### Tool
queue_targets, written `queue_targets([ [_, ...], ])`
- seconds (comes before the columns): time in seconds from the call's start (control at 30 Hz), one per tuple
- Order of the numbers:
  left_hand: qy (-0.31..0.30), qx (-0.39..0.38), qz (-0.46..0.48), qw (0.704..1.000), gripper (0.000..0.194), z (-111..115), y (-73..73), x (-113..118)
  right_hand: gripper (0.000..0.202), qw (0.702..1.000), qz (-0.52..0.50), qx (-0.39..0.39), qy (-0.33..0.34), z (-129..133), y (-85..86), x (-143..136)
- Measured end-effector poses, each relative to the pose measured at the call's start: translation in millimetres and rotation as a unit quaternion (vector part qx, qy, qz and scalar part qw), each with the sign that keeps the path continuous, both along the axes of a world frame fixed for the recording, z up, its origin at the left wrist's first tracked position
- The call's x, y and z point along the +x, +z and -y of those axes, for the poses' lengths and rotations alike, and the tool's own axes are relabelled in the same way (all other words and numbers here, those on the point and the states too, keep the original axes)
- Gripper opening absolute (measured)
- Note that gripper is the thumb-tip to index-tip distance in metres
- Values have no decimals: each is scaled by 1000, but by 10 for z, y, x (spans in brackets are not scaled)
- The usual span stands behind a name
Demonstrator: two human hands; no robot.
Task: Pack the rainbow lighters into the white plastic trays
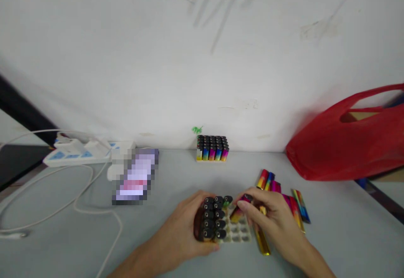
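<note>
My left hand [186, 227] is wrapped round the left side of a pale tray [235, 239] with a grid of holes. Two columns of black-topped lighters [208, 215] stand in its left part, and one more with a green body [227, 201] is at the back of the third column. Between thumb and fingers, my right hand [271, 215] pinches a purple and yellow lighter [238, 210], tilted over the tray's back right holes. Loose lighters [296, 210] in shiny colours lie around and beyond my right hand; a gold one [262, 242] is just right of the tray.
Against the wall stands a full block of lighters [212, 154]. A phone [135, 177], a white power strip [85, 154] and looping white cables [94, 211] are on the left. At the right sits a red bag [344, 143].
</note>
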State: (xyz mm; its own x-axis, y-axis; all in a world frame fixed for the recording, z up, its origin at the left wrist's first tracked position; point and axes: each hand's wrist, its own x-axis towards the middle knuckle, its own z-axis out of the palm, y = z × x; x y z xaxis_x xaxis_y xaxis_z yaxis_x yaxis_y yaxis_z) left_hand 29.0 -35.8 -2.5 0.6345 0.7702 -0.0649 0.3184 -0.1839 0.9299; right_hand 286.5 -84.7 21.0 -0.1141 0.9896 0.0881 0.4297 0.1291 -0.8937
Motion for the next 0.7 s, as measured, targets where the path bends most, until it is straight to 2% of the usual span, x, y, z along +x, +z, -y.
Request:
queue_targets([
  [0.13,3,7,-1,1000,73,1,1,3,36,994,86,55,26,-18,6,-15],
  [0.4,-1,42,4,999,75,-12,-34,-5,27,983,115,131,51,-17,-94,-28],
  [0.7,-4,45,4,999,72,-27,-31,1,28,978,156,136,31,21,-70,-19],
])
